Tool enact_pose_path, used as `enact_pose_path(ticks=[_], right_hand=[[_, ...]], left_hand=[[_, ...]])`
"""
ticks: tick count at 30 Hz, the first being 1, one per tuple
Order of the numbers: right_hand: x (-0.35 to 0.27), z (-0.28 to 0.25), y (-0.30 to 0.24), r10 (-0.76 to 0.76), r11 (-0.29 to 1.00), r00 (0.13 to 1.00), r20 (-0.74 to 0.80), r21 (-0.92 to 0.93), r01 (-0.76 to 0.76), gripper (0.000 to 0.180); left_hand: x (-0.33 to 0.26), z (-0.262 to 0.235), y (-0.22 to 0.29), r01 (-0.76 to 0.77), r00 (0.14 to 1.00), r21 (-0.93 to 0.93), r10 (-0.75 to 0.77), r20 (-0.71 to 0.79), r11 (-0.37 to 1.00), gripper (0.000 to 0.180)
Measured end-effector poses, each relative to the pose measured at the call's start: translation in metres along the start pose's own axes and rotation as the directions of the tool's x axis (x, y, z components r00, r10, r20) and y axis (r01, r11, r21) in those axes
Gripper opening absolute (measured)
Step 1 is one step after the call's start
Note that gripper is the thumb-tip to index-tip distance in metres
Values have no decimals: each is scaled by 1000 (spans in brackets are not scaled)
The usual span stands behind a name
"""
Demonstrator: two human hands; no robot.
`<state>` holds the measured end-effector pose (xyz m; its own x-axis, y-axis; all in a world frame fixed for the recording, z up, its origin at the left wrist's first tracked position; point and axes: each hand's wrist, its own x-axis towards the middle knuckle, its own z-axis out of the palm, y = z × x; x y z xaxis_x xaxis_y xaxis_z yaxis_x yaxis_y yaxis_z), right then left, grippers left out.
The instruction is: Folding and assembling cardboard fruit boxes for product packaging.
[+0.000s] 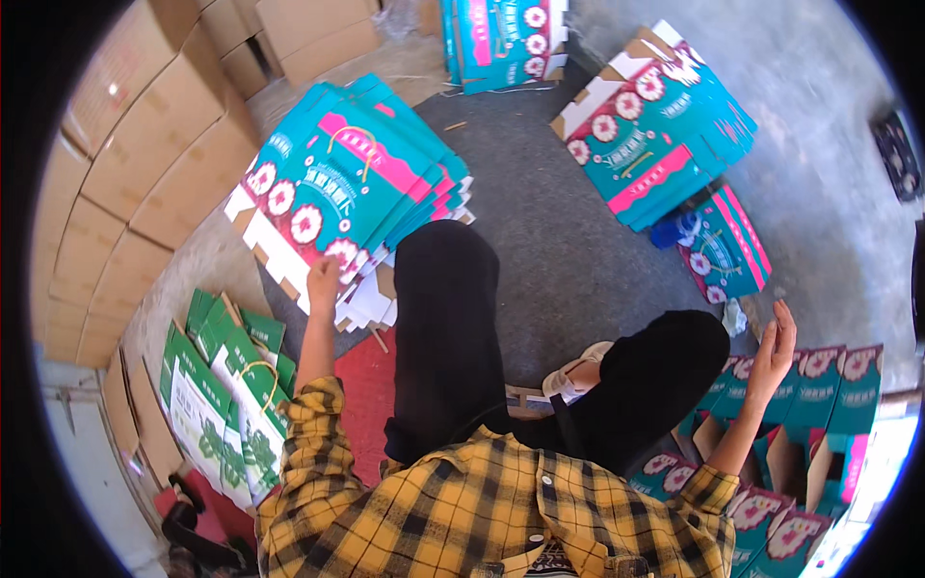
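Here, the left hand point(325, 281) curls at teal cartons point(352, 178), whether gripping I cannot tell; the right hand point(773, 354) hangs unclenched.

Light is bright; glare point(885, 482) whitens the lower right; edges curve into black.

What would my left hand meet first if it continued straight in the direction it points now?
Most likely the top teal carton of the flat stack just ahead; the left hand is already at its near edge. From this view I cannot tell whether they touch.
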<state>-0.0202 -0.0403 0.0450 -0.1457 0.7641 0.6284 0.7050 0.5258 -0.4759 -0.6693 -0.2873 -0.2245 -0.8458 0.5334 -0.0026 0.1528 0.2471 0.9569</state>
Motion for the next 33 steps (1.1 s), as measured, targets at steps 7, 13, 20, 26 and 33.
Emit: enact_pose_path(ticks=[7,13,20,26,33], right_hand=[[15,33,-24,-144,966,975,171,-189,176,22],[1,62,-7,-54,985,967,249,-147,93,22],[-6,56,-2,27,972,934,355,-226,58,21],[-9,50,9,141,983,906,399,-167,-80,20],[-3,40,2,107,985,936,334,-161,-55,16]], left_hand=[[-13,53,-65,441,897,-51,-441,21,896,23],[22,73,-57,323,795,-942,-565,219,89,58],[36,93,-48,122,753,-991,-646,128,-54,64],[69,39,-16,125,932,-961,-362,29,245,26],[37,52,132,113,962,-865,-273,-28,489,40]])
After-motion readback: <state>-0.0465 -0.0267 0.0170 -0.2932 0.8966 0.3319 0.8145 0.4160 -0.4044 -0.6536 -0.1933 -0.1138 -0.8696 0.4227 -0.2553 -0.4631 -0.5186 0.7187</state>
